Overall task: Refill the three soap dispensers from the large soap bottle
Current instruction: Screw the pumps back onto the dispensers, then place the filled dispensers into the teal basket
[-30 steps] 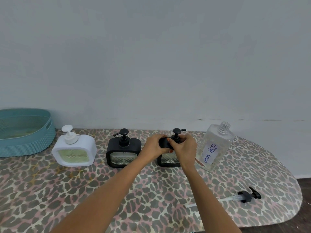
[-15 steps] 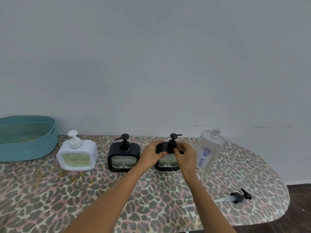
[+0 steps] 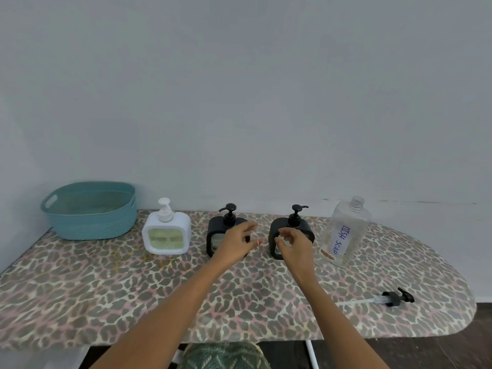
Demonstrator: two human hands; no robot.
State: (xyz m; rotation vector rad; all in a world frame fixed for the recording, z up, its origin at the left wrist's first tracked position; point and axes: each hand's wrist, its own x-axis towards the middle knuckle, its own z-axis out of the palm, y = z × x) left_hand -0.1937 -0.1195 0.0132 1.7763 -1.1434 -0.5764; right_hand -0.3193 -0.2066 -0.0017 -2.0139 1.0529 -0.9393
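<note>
Three dispensers stand in a row along the back of the leopard-print board (image 3: 106, 294): a white dispenser (image 3: 166, 233) with greenish soap, a middle black dispenser (image 3: 215, 231), and a right black dispenser (image 3: 302, 225). All three carry their pumps. The large clear soap bottle (image 3: 346, 233), labelled DISH SOAP, stands capless at the right and looks almost empty. My left hand (image 3: 237, 245) hovers in front of the middle black dispenser, fingers apart. My right hand (image 3: 292, 245) is just in front of the right black dispenser, fingers loosely curled and holding nothing.
A teal basket (image 3: 90, 211) sits at the back left corner. The big bottle's black pump with its tube (image 3: 391, 299) lies on the board near the right front edge. A plain wall runs directly behind the row.
Both hands have let go of the right black dispenser's pump and pulled back toward me; the left hand has drifted left. The view has pulled back and tilted.
</note>
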